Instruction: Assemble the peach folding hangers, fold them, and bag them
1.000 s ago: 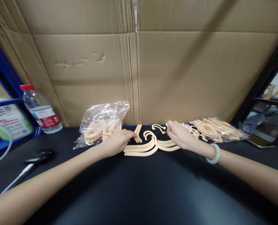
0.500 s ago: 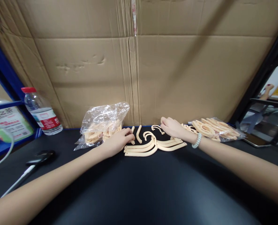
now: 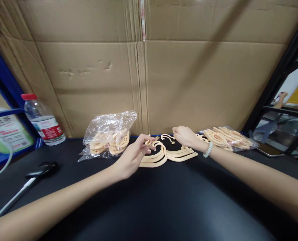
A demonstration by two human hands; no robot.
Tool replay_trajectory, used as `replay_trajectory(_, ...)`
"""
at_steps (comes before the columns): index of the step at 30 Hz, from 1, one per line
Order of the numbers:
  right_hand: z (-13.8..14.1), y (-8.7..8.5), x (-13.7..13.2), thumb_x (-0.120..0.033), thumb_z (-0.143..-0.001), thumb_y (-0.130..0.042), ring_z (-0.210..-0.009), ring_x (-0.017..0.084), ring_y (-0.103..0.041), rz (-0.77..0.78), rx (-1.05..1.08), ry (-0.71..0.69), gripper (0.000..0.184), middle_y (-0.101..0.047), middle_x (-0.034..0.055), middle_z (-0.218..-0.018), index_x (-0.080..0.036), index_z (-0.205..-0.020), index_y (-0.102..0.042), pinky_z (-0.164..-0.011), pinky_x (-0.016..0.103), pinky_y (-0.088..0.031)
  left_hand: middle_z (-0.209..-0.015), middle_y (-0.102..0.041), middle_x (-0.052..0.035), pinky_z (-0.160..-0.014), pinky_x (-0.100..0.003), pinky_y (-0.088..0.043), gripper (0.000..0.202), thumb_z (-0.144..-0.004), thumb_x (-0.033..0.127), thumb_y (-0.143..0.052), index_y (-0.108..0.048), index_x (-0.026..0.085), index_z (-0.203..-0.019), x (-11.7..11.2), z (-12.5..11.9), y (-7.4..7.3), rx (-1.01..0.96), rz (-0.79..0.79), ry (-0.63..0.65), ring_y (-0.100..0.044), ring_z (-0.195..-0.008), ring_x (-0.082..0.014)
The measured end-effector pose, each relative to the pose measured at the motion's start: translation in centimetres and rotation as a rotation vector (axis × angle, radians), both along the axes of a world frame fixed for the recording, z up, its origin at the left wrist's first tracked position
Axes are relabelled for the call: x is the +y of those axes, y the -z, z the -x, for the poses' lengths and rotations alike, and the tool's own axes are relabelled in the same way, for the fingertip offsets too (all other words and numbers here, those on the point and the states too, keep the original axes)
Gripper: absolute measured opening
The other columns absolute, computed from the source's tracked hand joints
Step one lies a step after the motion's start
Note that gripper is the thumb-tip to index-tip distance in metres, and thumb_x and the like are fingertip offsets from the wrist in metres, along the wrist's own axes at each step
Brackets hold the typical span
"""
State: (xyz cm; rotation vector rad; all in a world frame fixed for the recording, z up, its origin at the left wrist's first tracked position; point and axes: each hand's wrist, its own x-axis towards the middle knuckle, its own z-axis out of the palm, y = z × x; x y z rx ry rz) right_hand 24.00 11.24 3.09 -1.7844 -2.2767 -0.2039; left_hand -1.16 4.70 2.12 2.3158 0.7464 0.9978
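Observation:
My left hand (image 3: 136, 152) is closed in a pinch on a beige plastic hanger arm (image 3: 152, 147), lifted at a slant and partly hidden by the fingers. Just below and beyond it lie several folding hangers (image 3: 154, 164), nested together with curved arms spread and hooks pointing up. My right hand (image 3: 185, 136) hovers over the far side of the table, fingers curled; what they hold, if anything, is hidden. Beside its fingertips is a loose hanger hook (image 3: 168, 138). More small beige parts (image 3: 201, 136) lie behind the right wrist.
Clear plastic bags of beige parts stand on the left (image 3: 108, 137) and right (image 3: 226, 137). A water bottle (image 3: 44, 122) and a black device with a white cable (image 3: 42, 169) are at the left. A cardboard wall (image 3: 101, 87) closes off the table's back edge.
My left hand has risen and moved right, lifting a hanger arm off the table. My right hand stays almost in place, still curled.

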Motion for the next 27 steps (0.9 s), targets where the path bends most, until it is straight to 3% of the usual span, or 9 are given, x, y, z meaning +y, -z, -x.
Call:
replay_trajectory(3, -0.1, 0.2, 0.2, -0.024, -0.093, -0.036, -0.075, 0.020, -0.063, 0.012, 0.014, 0.022, 0.034, -0.072, 0.0110, -0.085, -0.014, -0.087, -0.067, -0.062, 0.027, -0.032, -0.133, -0.052, -0.0115, -0.095, -0.042, -0.051, 0.013, -0.103, 0.031, -0.036, -0.043, 0.023, -0.110, -1.8, -0.9, -0.3, -0.197, 0.300, 0.144, -0.065, -0.108, -0.0217)
replay_trajectory(7, -0.2, 1.0, 0.4, -0.040, -0.088, -0.051, -0.071, 0.021, -0.064, 0.046, 0.025, -0.005, 0.032, -0.072, 0.0086, -0.077, -0.017, -0.078, -0.070, -0.061, 0.027, -0.036, -0.124, -0.056, -0.0073, -0.099, -0.044, -0.049, 0.015, -0.099, 0.038, -0.048, -0.046, 0.024, -0.105, -3.4, -1.5, -0.3, -0.363, 0.475, 0.268, -0.065, -0.109, -0.0235)
replay_trajectory(11, 0.1, 1.9, 0.1, -0.031, -0.080, -0.060, -0.080, 0.023, -0.065, 0.016, 0.052, -0.045, 0.019, -0.073, 0.0110, -0.083, -0.016, -0.073, -0.070, -0.067, 0.028, -0.039, -0.117, -0.058, -0.0049, -0.097, -0.041, -0.049, 0.017, -0.093, 0.037, -0.060, -0.055, 0.023, -0.102, -4.2, -1.7, 0.0, -0.400, 0.650, 0.318, -0.064, -0.112, -0.0257)
replay_trajectory(15, 0.2, 1.9, -0.2, -0.017, -0.076, -0.059, -0.072, 0.021, -0.063, -0.018, 0.166, -0.029, 0.009, -0.071, 0.0097, -0.078, -0.015, -0.072, -0.067, -0.064, 0.028, -0.039, -0.116, -0.059, -0.0078, -0.098, -0.039, -0.047, 0.018, -0.086, 0.036, -0.067, -0.067, 0.017, -0.088, -4.8, -2.1, 0.3, -0.410, 0.797, 0.289, -0.061, -0.116, -0.0292)
replay_trajectory(19, -0.8, 0.9, 0.1, -0.015, -0.074, -0.060, -0.074, 0.019, -0.060, -0.078, 0.353, -0.024, 0.004, -0.068, 0.0073, -0.079, -0.017, -0.075, -0.064, -0.065, 0.028, -0.040, -0.106, -0.063, -0.0081, -0.092, -0.037, -0.050, 0.022, -0.083, 0.035, -0.070, -0.069, 0.014, -0.076, -5.0, -2.4, 0.9, -0.381, 0.770, 0.155, -0.065, -0.103, -0.0255)
replay_trajectory(25, -2.3, -0.5, -0.8, -0.023, -0.078, -0.059, -0.062, 0.014, -0.054, -0.040, 0.766, -0.085, 0.006, -0.059, 0.0013, -0.068, -0.019, -0.076, -0.057, -0.061, 0.028, -0.044, -0.083, -0.067, -0.0004, -0.087, -0.029, -0.049, 0.017, -0.077, 0.024, -0.078, -0.064, 0.018, -0.085, -4.9, -2.4, 1.6, -0.420, 0.843, 0.091, -0.069, -0.095, -0.0194)
replay_trajectory(27, -2.2, -0.5, -1.9, -0.029, -0.079, -0.059, -0.058, 0.013, -0.053, 0.036, 0.918, -0.139, 0.010, -0.057, 0.0003, -0.068, -0.019, -0.080, -0.057, -0.059, 0.029, -0.046, -0.088, -0.068, 0.0000, -0.087, -0.029, -0.049, 0.022, -0.076, 0.023, -0.079, -0.063, 0.020, -0.090, -4.9, -2.4, 1.6, -0.457, 0.865, 0.089, -0.070, -0.093, -0.0189)
